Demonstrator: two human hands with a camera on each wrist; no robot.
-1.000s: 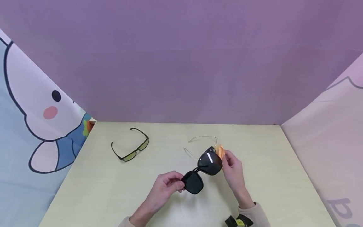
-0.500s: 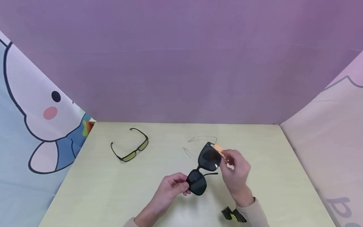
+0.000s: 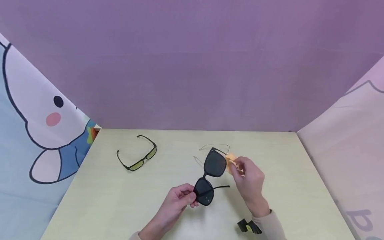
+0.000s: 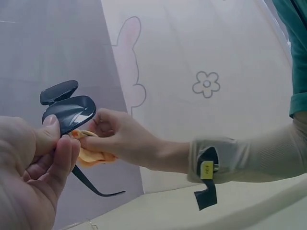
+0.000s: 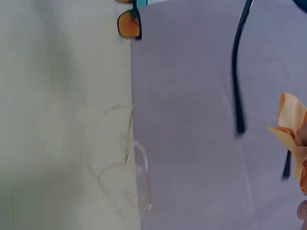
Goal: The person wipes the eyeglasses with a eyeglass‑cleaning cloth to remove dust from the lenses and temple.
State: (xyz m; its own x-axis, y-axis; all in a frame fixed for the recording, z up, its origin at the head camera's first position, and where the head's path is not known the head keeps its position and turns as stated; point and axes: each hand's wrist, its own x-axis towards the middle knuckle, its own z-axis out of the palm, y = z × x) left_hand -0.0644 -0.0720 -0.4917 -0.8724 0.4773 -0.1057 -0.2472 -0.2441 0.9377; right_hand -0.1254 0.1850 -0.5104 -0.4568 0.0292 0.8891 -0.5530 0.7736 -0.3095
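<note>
In the head view my left hand (image 3: pixel 180 201) pinches the black sunglasses (image 3: pixel 215 163) by the outer edge of the nearer lens, holding them tilted above the table. One temple arm points right. My right hand (image 3: pixel 249 176) grips a crumpled orange cloth (image 3: pixel 230 158) at the outer edge of the farther lens. The left wrist view shows thumb and fingers on the frame, with the cloth (image 4: pixel 96 157) bunched behind the lenses. Only a temple arm (image 5: pixel 236 72) of the sunglasses and part of the cloth (image 5: pixel 295 129) show clearly in the right wrist view.
Black-framed glasses with yellow-green lenses (image 3: pixel 137 165) lie unfolded at the table's left. Thin wire-framed glasses (image 3: pixel 214 144) lie behind the sunglasses, partly hidden. A purple backdrop (image 3: pixel 192 66) rises at the far table edge. A black strap (image 3: pixel 249 226) hangs at the right sleeve.
The sunglasses have turned more upright and shifted slightly left, and one temple arm has come into view. The right hand has turned with the cloth at the farther lens.
</note>
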